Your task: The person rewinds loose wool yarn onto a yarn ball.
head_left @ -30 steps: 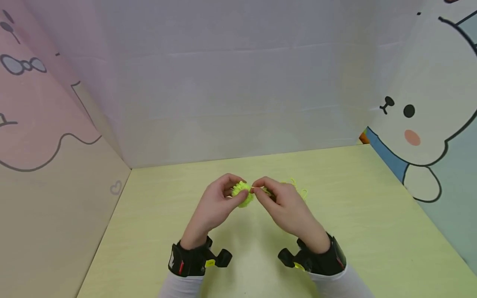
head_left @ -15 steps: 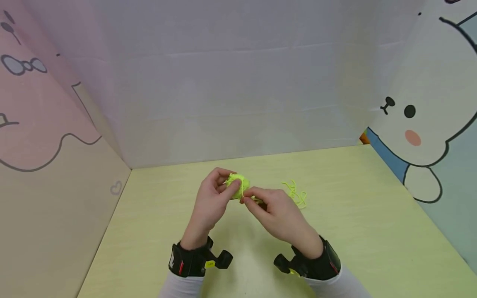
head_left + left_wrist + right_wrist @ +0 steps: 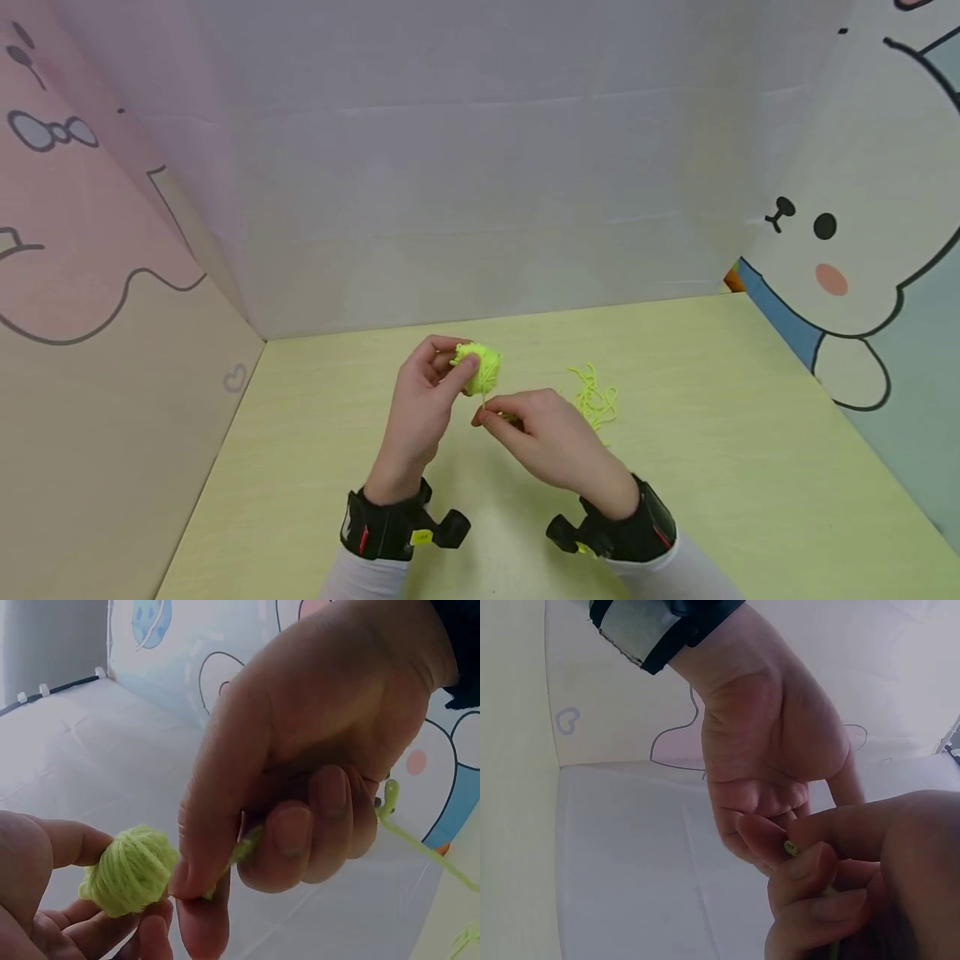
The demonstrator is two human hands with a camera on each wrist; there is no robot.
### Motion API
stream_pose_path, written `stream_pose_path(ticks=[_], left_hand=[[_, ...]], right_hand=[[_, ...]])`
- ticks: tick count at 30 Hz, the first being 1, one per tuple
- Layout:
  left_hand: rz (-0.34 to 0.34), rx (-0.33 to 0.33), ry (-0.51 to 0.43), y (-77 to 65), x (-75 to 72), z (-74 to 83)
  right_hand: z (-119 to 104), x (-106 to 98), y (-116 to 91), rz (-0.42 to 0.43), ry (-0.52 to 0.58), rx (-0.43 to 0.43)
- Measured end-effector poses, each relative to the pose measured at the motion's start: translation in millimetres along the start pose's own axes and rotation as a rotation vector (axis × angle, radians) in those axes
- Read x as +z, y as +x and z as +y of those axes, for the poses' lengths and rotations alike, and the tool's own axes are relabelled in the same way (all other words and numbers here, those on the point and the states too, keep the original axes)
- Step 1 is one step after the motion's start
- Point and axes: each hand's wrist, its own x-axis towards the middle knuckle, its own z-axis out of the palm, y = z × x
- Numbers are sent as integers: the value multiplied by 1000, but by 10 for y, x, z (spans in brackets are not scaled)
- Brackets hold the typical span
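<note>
A small ball of neon-yellow yarn (image 3: pixel 483 367) is held between the thumb and fingers of my left hand (image 3: pixel 416 412), above the table. Just below and to its right, my right hand (image 3: pixel 551 437) pinches the strand that comes off the ball. The left wrist view shows the windings of the yarn ball (image 3: pixel 131 870) closely, with more yarn passing through the curled fingers of my right hand (image 3: pixel 300 742). In the right wrist view a bit of yarn (image 3: pixel 790 847) shows between the right fingertips, while the left hand (image 3: pixel 769 742) hides the ball.
Loose yarn (image 3: pixel 596 400) lies in loops on the pale yellow table (image 3: pixel 750 467), right of my hands. A white sheet (image 3: pixel 480 200) stands along the back edge. Printed cartoon panels (image 3: pixel 847 208) flank the table on both sides.
The right hand has moved down and left, drawing the strand round to the ball's lower side. My left hand has risen slightly with the ball and turned it, and more loose yarn shows.
</note>
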Motion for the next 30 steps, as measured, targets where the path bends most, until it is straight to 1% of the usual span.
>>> stream_pose_path(ticks=[3, 8, 13, 19, 23, 30], left_hand=[[-27, -6, -21, -8, -6, 2], [-96, -24, -27, -23, -27, 21], [-181, -37, -2, -29, -73, 56], [-297, -60, 56, -27, -144, 82], [-363, -85, 126, -19, -176, 80], [-445, -93, 322, -27, -205, 62]], right_hand=[[17, 12, 12, -22, 6, 20], [61, 15, 24, -35, 9, 56], [114, -48, 20, 6, 6, 74], [179, -146, 6, 59, 21, 83], [204, -187, -8, 84, 48, 104], [205, -219, -23, 108, 99, 141]])
